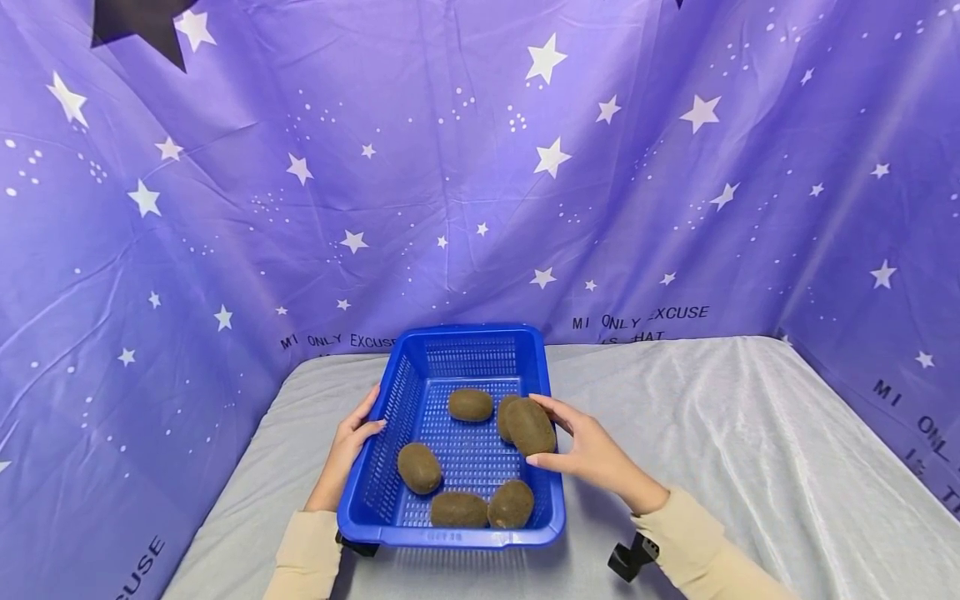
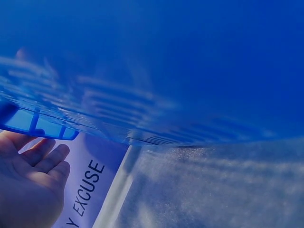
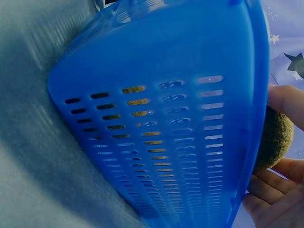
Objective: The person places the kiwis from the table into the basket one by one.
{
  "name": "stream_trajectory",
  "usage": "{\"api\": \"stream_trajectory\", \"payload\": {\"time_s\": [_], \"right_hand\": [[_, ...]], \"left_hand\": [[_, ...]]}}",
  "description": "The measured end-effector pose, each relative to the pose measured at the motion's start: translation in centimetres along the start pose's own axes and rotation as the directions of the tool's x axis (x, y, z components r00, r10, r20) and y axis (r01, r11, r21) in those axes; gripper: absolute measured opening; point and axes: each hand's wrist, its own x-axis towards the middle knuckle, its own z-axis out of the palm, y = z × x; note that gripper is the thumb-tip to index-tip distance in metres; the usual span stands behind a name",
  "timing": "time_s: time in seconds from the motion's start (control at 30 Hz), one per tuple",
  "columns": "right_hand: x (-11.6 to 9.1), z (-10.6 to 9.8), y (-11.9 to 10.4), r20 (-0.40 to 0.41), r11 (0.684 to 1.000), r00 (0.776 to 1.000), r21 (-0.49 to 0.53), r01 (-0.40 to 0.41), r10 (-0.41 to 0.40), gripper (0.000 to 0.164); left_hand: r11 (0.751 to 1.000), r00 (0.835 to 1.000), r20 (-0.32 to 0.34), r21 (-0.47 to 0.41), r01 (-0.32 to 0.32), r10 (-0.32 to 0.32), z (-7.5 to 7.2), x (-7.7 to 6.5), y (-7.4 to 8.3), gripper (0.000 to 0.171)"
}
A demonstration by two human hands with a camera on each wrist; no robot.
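A blue plastic basket [image 1: 450, 537] with slotted walls holds several brown kiwis, one a kiwi [image 1: 470, 405] lying toward the back. My left hand [image 1: 347, 450] grips the basket's left rim, its thumb on top. In the left wrist view the fingers of that hand [image 2: 33, 185] are under the basket's edge [image 2: 42, 124]. Between thumb and fingers, my right hand [image 1: 596, 450] holds a kiwi [image 1: 530, 427] at the right rim, partly covering another kiwi [image 1: 504, 419] inside. The right wrist view shows the held kiwi [image 3: 278, 137] rising above the rim.
Under the basket spreads a pale grey cloth [image 1: 712, 433] over the table. A purple curtain [image 1: 450, 167] with white stars and lettering closes off the back and sides. Near the basket's front wall lie a kiwi [image 1: 459, 510] and another kiwi [image 1: 512, 504].
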Motion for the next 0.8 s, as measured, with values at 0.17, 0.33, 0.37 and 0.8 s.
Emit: {"api": "stream_trajectory", "payload": {"time_s": [0.17,0.33,0.37,0.8], "right_hand": [[0.03,0.13,-0.19,0.006,1.0,1.0,-0.01,0.007,-0.007,0.078],[-0.04,0.18,-0.19,0.006,1.0,1.0,-0.004,0.005,-0.005,0.079],[-0.06,0.19,-0.2,0.005,1.0,1.0,-0.004,0.006,-0.006,0.078],[-0.63,-0.02,-0.03,-0.039,0.999,0.999,0.042,0.011,-0.01,0.07]], "left_hand": [[1.0,1.0,0.001,0.0,-0.019,0.019,0.08,-0.1,0.12,0.061],[0.999,0.999,0.002,-0.006,-0.036,0.036,0.07,-0.07,0.11,0.059],[0.999,0.999,0.0,-0.009,-0.036,0.036,0.04,-0.06,0.06,0.059],[0.987,0.988,0.058,-0.079,-0.139,0.143,-0.2,-0.01,-0.7,0.062]]}}
